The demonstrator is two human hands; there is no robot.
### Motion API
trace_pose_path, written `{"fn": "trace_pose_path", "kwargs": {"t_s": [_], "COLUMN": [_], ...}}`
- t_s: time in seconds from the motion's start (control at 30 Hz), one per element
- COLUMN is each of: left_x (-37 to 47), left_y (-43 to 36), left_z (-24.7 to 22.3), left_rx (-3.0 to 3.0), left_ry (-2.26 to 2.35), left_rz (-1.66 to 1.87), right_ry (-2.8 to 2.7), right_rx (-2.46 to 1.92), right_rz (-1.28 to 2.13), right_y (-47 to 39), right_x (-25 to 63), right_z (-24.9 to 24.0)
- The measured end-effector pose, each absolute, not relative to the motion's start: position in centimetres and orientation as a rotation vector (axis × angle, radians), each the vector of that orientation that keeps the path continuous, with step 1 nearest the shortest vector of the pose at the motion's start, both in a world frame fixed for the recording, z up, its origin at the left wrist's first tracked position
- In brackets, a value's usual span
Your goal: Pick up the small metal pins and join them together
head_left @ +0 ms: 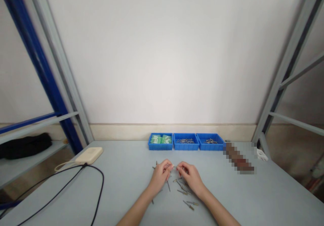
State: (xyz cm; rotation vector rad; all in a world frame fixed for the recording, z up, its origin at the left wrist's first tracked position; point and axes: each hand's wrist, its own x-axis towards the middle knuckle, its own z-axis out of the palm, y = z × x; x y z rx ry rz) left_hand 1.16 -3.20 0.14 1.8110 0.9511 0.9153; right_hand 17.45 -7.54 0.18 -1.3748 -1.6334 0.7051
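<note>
My left hand [162,172] and my right hand [188,174] face each other above the middle of the table, both with fingertips pinched. A small, thin metal pin [175,167] spans the narrow gap between them; its ends are hidden in the fingers. Something whitish shows at the left fingertips, too small to name. Under and around the hands lie several loose metal pins [188,205] with thin grey shafts and thicker brass-coloured ends. One dark pin [168,186] rests just below my left hand, and a few others are partly covered by that hand and wrist.
Three blue trays stand along the wall: the left tray [160,148] holds green-and-white packets, the middle tray [186,147] and right tray [212,147] hold thin metal pieces. A cream box [89,155] and black cables [102,182] lie left. A blurred-out patch [239,158] is right.
</note>
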Motion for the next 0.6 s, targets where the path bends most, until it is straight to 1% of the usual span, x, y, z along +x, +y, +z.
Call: {"fn": "trace_pose_path", "kwargs": {"t_s": [0.1,0.23,0.3,0.37,0.43,0.53,0.6], "left_x": [1.2,1.3,1.2,1.1,0.9,0.6,0.5], "left_y": [-3.3,-3.7,-3.7,-3.5,-3.1,-2.3,-1.9], "left_z": [0.3,0.9,1.2,1.3,1.4,1.2,1.0], "left_rx": [1.793,1.774,1.745,1.71,1.668,1.619,1.603], "left_ry": [0.961,0.927,0.93,0.946,0.966,1.0,1.018], "left_rz": [0.909,0.9,0.92,0.969,1.029,1.08,1.091], "right_ry": [-1.623,-1.625,-1.611,-1.615,-1.628,-1.664,-1.671], "right_rx": [-1.359,-1.248,-1.223,-1.249,-1.334,-1.551,-1.7], "right_rz": [0.705,0.896,0.937,0.854,0.7,0.447,0.347], "right_y": [-7.6,-7.8,-7.7,-7.3,-6.3,-4.0,-2.5], "right_x": [17.6,17.3,17.6,18.6,20.5,24.9,28.2], "right_z": [0.4,0.2,0.2,0.7,1.7,4.4,6.5]}}
